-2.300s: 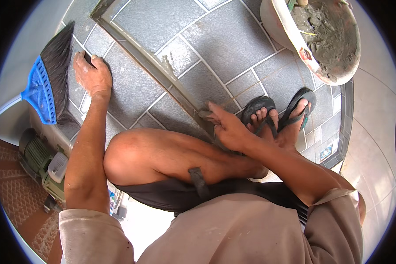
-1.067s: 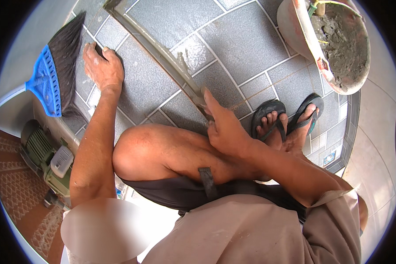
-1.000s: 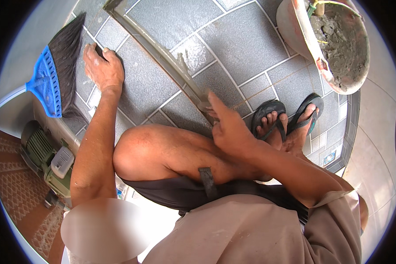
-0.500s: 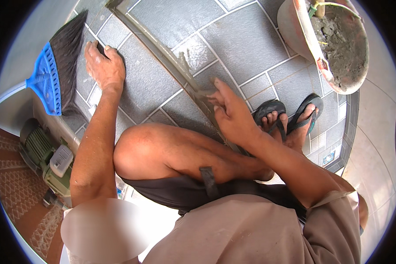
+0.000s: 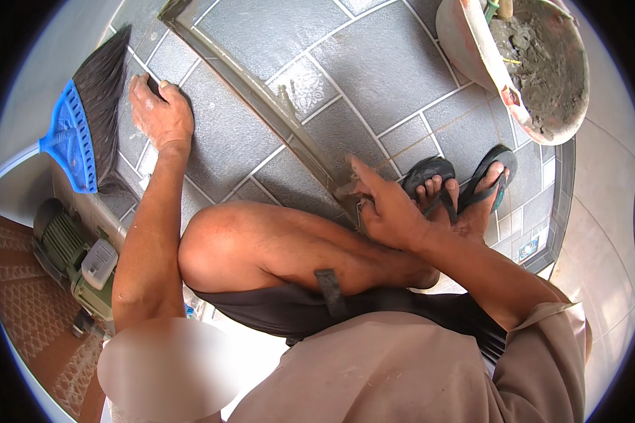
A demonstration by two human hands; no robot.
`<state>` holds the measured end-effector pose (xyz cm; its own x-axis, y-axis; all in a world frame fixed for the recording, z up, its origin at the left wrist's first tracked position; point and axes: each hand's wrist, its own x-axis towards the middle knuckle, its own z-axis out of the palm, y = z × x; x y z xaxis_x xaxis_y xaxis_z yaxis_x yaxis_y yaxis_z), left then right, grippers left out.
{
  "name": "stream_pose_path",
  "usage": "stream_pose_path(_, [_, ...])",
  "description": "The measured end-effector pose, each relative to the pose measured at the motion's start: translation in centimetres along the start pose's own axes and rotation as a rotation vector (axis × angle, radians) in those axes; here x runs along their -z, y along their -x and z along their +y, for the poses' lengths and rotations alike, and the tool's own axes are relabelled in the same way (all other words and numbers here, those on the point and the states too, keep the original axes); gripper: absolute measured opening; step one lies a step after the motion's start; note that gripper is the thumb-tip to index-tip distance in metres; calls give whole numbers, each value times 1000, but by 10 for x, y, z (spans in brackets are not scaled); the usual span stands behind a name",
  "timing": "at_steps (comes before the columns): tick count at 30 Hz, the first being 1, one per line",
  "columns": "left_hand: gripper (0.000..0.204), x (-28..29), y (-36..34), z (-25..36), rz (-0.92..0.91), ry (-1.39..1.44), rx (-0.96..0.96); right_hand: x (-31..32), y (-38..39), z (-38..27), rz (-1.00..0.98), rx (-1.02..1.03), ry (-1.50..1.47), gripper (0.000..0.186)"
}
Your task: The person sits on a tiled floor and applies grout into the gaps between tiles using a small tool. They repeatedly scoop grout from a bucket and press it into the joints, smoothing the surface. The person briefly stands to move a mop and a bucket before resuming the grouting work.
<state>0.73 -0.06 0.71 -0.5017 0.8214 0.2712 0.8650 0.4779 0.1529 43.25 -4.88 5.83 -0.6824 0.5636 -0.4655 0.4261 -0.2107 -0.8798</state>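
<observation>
On the grey floor tiles [image 5: 222, 106] at the left rests my left hand [image 5: 164, 116], dusted with pale residue. Its thumb and fingers are apart; a dark patch shows between them, perhaps shadow. My right hand [image 5: 391, 208] is low over the wet grey mortar strip [image 5: 296, 130] that runs diagonally between the tiles. Its forefinger stretches forward while the other fingers are bent. Something thin and grey shows at those fingertips, too smeared to tell whether it is a tool or mortar. Wet mortar marks lie on the patterned tile [image 5: 303, 88] beside the strip.
A cut-open pale container [image 5: 466, 49] of grey mortar [image 5: 543, 70] stands at the far right. A broom [image 5: 70, 137] with a blue head and dark bristles lies left. Below it sits a green motor [image 5: 67, 236]. My sandalled foot [image 5: 483, 194] is beside my right hand.
My right hand has moved nearer to me along the mortar strip. The left hand keeps its place on the tiles. The whole view has shifted slightly.
</observation>
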Motion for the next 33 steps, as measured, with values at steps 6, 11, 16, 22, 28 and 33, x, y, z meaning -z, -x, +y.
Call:
stream_pose_path(6, [56, -2, -1, 0, 6, -22, -11, -18, 5, -11, 42, -50, -41, 73])
stream_pose_path(11, [56, -1, 1, -4, 3, 2, -12, -3, 14, -11, 21, -179, -147, 76])
stream_pose_path(16, [56, -1, -1, 2, 4, -3, -11, -24, 4, -10, 22, -106, 3, 74])
stream_pose_path(22, [55, -3, 2, 6, 13, 34, -47, 61, 8, -101, -6, -156, 144, 46])
stream_pose_path(28, [55, 7, 3, -2, 22, -3, -17, 224, 6, -194, 522, -56, 563, 20])
stream_pose_path(33, [54, -3, 0, 8, 18, 16, -12, 340, 1, -89, 345, -204, 1170, 28])
